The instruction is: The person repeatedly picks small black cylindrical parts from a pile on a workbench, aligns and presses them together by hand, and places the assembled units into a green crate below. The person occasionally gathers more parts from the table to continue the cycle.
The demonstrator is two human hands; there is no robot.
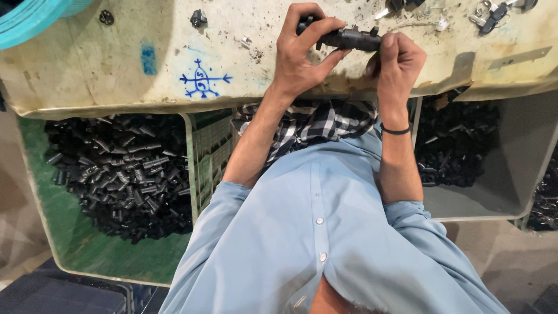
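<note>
Green bin (pixel 64 232), under the tabletop (pixel 87 64) edge: heaped with small black parts (pixel 125 174). Grey bin (pixel 500 180): smaller heap of the same. Above the tabletop, left hand (pixel 299 55) and right hand (pixel 398 61) each closed on one black part (pixel 347 38), held between them.

Worn cream bench (pixel 87 64), stained, scribbled with blue marker (pixel 202 80). Under its edge, a green crate (pixel 70 232) heaped with small black parts (pixel 125 174); further along, a grey bin (pixel 511 174) likewise part-filled. Pale concrete floor (pixel 505 261) below. Teal rim (pixel 29 20) in one corner.
</note>
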